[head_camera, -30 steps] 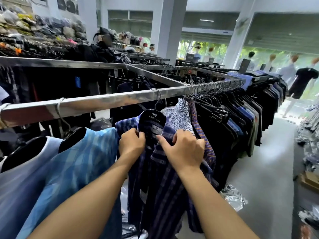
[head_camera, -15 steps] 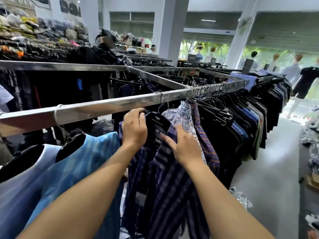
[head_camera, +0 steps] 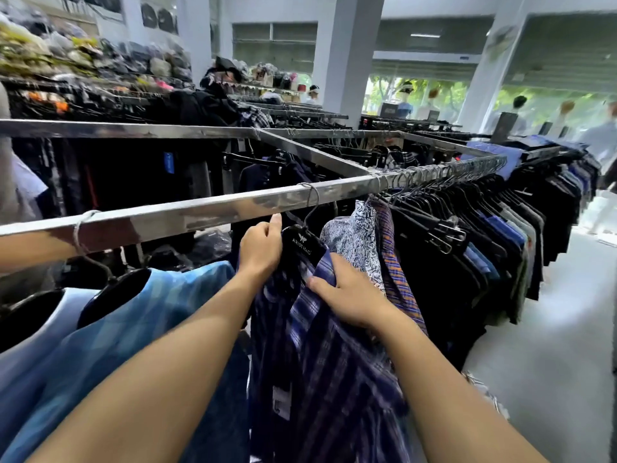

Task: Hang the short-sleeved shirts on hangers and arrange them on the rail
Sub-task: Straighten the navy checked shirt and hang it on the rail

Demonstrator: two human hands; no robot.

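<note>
From my remote seat I see the steel rail (head_camera: 200,212) run across the view from lower left to upper right. At the far left a pale blue shirt (head_camera: 30,362) hangs from it. Just beside that hangs a light blue checked shirt (head_camera: 133,329) on its own black hanger, whose wire hook sits over the rail. Next comes the left hand (head_camera: 260,252), just under the rail, its fingers curled round the left shoulder of the dark checked shirt (head_camera: 334,379) and its thumb pointing up towards the bar. That shirt hangs on a black hanger (head_camera: 302,243) with white lettering on its neck, and the hanger's hook is over the rail. A white tag (head_camera: 280,402) dangles low on the shirt's front. The right hand (head_camera: 347,295) lies on the shirt's right shoulder below the hanger, with the thumb stretched left across the cloth and the fingers bent over the far side, holding the fabric. Touching that hand's far side are a white and blue patterned shirt (head_camera: 354,242) and an orange-striped shirt (head_camera: 394,272), both on the same rail. Further right a tight row of dark shirts (head_camera: 467,262) on black hangers fills the rail to its end. The grey floor (head_camera: 551,329) lies beyond them.
</note>
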